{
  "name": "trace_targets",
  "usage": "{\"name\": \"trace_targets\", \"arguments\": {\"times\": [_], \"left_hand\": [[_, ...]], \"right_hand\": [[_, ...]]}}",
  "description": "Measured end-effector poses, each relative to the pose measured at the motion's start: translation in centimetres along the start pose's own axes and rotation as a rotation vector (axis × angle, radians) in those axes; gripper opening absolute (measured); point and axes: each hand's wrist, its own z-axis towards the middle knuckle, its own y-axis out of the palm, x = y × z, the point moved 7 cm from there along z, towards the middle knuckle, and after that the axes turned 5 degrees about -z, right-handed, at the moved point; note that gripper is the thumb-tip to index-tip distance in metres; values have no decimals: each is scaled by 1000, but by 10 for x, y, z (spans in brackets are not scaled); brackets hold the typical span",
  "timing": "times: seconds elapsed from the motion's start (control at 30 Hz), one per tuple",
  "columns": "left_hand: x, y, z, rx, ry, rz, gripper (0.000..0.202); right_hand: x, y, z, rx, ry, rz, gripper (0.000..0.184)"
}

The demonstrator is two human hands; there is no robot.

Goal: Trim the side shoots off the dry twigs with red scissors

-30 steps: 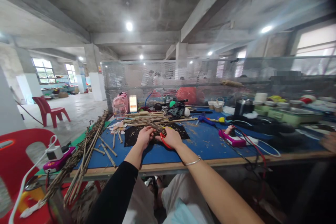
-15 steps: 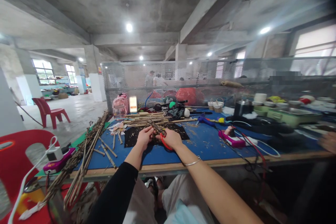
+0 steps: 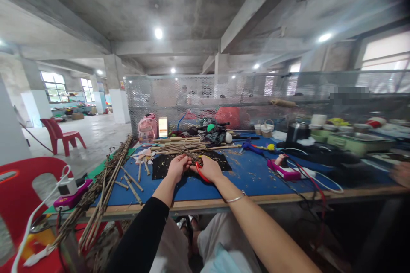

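My right hand (image 3: pixel 209 169) is closed around red-handled scissors (image 3: pixel 202 175), whose blades point forward and to the left. Close beside it, my left hand (image 3: pixel 178 167) is closed in a pinch; whatever lies between its fingertips is too small to make out. Both hands are over a black mat (image 3: pixel 224 161) strewn with plant scraps. Beyond the fingers lies a pile of dry, pale stems (image 3: pixel 179 141). Several short cut stems (image 3: pixel 132 187) are scattered left of my left hand.
A bundle of long dried stalks (image 3: pixel 107 196) hangs over the table's left edge. On the blue table top (image 3: pixel 250 183) are a blue glue gun (image 3: pixel 251 146), a purple power strip (image 3: pixel 285 170) with cords, and a lit phone (image 3: pixel 162 127). Another person's hand (image 3: pixel 401 175) shows at far right.
The scissors' blades have dipped slightly and the fingers of both hands have shifted a little. The rest of the table looks the same.
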Motion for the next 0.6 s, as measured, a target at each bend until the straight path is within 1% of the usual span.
{"name": "trace_targets", "arguments": {"times": [0.1, 0.2, 0.37, 0.5, 0.6], "left_hand": [[-4, 5, 0, -53, -23, -14, 13], [-6, 7, -1, -76, -25, -23, 19], [-8, 11, -2, -128, -53, -42, 25], [-5, 9, -3, -118, -36, -47, 25], [-2, 5, -3, -58, -23, -32, 24]], "right_hand": [[-1, -1, 0, 28, -16, -6, 56], [-2, -1, 0, 36, -8, -3, 56], [-4, 0, -1, -15, 19, 54, 52], [-4, -1, -2, -42, 37, 66, 53], [-2, 0, -1, -44, 36, 48, 54]]}}
